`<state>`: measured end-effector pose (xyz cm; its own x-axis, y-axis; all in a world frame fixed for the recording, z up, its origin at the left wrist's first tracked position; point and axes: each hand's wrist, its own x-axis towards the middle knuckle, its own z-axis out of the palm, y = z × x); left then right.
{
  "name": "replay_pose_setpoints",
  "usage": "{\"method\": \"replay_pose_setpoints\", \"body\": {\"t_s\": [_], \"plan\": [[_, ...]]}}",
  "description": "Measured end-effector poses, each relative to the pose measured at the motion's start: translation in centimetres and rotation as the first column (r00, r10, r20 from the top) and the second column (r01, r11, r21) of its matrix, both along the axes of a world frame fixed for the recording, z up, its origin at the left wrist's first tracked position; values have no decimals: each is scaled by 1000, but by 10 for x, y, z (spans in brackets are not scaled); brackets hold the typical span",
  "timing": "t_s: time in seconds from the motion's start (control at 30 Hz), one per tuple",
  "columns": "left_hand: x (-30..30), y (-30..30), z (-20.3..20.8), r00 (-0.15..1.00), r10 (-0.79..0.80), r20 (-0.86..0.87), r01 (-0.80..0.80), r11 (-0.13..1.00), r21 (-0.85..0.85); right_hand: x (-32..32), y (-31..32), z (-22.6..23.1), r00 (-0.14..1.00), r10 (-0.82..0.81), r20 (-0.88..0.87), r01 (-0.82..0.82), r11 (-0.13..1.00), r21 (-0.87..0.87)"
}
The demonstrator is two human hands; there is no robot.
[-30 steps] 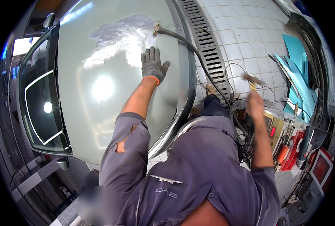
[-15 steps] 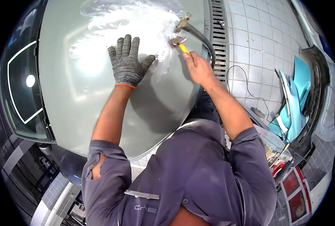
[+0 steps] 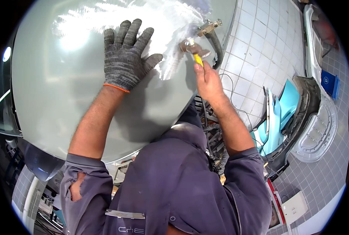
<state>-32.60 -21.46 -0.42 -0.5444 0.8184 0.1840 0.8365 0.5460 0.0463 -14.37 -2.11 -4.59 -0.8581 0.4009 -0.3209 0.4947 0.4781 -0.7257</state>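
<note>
Hammer (image 3: 195, 49) swung over panel (image 3: 151, 111), in right hand (image 3: 210, 83)

Your left hand (image 3: 123, 64) gloved and palm-down, fingers (image 3: 132, 33) spread wide, thumb (image 3: 152, 62) angled out rightward, left forearm (image 3: 96, 121) reaching forward and slightly rightward, your right hand (image 3: 211, 84) bare, fingers curled tightly closed, right forearm (image 3: 232, 123) slanting forward and leftward

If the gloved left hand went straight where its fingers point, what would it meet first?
The way looks free: ahead of the left hand, only the shiny patch on the car panel shows, though hand height is unclear.
</note>
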Motion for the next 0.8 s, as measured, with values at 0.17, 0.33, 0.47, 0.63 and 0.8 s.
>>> {"method": "replay_pose_setpoints", "body": {"t_s": [0.17, 0.33, 0.47, 0.63, 0.8], "plan": [[2, 2, 4, 1000, -5, -20, 6, 999, 49, -4, 6, 10, 1000, 4, 5, -4, 999, -33], [-2, 2, 1, 998, -30, -49, 34, 995, 89, -14, 8, 5, 997, 73, -2, -72, 996, 56], [-6, -2, -8, 996, -50, -75, 56, 995, 78, -18, 8, 17, 996, 78, 43, -78, 997, 17], [-9, -2, -13, 992, -52, -116, 60, 995, 73, -13, 2, 3, 995, 95, -12, -94, 994, 58], [-12, -4, -16, 990, -46, -136, 56, 996, 72, -12, -4, -1, 995, 100, 16, -101, 994, 48]]}}
